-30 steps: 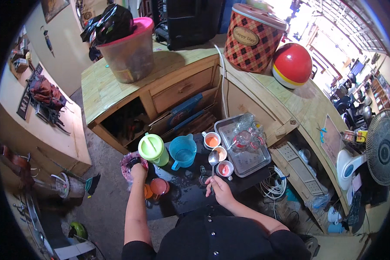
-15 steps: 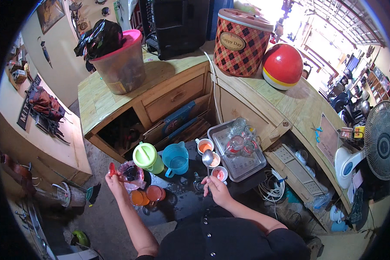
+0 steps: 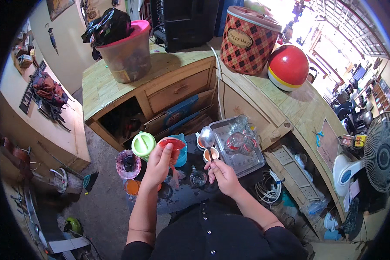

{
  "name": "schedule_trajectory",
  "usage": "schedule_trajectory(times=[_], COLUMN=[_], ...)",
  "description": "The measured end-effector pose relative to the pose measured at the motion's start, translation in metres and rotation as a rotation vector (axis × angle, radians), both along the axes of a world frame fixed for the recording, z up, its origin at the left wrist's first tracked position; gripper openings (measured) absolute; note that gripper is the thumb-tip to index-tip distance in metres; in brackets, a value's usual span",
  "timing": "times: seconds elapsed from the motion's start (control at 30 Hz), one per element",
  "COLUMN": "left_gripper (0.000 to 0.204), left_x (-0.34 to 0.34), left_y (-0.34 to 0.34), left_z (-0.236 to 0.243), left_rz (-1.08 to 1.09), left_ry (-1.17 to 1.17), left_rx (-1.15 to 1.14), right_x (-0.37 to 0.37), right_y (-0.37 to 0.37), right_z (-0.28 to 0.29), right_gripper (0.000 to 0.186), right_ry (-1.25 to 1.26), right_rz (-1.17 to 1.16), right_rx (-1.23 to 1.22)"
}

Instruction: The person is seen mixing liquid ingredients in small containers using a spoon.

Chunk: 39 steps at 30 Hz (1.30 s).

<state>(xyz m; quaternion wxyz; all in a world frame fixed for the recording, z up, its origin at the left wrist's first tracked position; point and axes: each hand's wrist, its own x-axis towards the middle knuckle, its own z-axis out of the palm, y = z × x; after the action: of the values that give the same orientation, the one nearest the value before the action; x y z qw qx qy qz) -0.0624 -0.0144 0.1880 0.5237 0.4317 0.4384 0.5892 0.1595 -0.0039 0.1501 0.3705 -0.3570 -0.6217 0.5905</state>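
Observation:
My left hand [image 3: 159, 163] is closed around a glossy, rounded red thing [image 3: 173, 145] whose kind I cannot make out. It is in front of a blue pitcher [image 3: 183, 156] and partly covers it. My right hand [image 3: 223, 177] grips a metal spoon [image 3: 207, 138] by its handle, bowl end up, over white cups with orange contents [image 3: 211, 154]. An upright glass mug [image 3: 198, 177] stands on the dark tabletop between my hands. Left of my left hand are a green lidded pitcher [image 3: 143, 144], a pink-stained bowl [image 3: 128, 164] and a glass of orange drink [image 3: 132, 187].
A grey tray [image 3: 250, 167] with several clear glasses [image 3: 238, 139] lies at the right of the dark table [image 3: 184, 199]. Beyond it, a wooden counter [image 3: 286, 113] carries a plaid drink cooler [image 3: 248, 43], a red ball-shaped container [image 3: 288, 67] and a bucket [image 3: 125, 60]. A fan [image 3: 382, 149] stands far right.
My left hand has moved right with the red thing, from near the pink-stained bowl to before the blue pitcher. The spoon in my right hand has risen slightly.

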Motion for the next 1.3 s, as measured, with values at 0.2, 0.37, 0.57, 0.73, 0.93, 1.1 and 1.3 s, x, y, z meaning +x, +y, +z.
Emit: schedule_trajectory(times=[0.2, 0.37, 0.57, 0.73, 0.93, 1.1, 1.3], left_gripper=[0.027, 0.029, 0.030, 0.025, 0.019, 0.015, 0.013], left_x=[0.027, 0.041, 0.048, 0.056, 0.050, 0.050, 0.048], left_y=[0.013, 0.022, 0.032, 0.036, 0.038, 0.044, 0.049], left_z=[0.028, 0.039, 0.045, 0.053, 0.049, 0.044, 0.041], left_rz=[-0.106, -0.021, 0.039, 0.162, 0.130, 0.021, -0.035], left_ry=[0.072, 0.173, 0.375, 0.430, 0.466, 0.296, 0.310], left_rx=[0.083, 0.148, 0.239, 0.322, 0.293, 0.264, 0.214], right_x=[0.010, 0.013, 0.016, 0.018, 0.018, 0.018, 0.019], right_y=[-0.001, -0.005, -0.006, -0.005, -0.004, -0.002, -0.001], right_z=[0.022, 0.027, 0.027, 0.032, 0.033, 0.033, 0.037], right_gripper=[0.030, 0.028, 0.028, 0.029, 0.028, 0.028, 0.028], right_ry=[-0.067, 0.052, 0.159, 0.181, 0.216, 0.198, 0.198], right_rz=[0.040, 0.082, 0.131, 0.154, 0.140, 0.148, 0.144], right_rx=[0.005, -0.077, -0.171, -0.232, -0.243, -0.237, -0.250])
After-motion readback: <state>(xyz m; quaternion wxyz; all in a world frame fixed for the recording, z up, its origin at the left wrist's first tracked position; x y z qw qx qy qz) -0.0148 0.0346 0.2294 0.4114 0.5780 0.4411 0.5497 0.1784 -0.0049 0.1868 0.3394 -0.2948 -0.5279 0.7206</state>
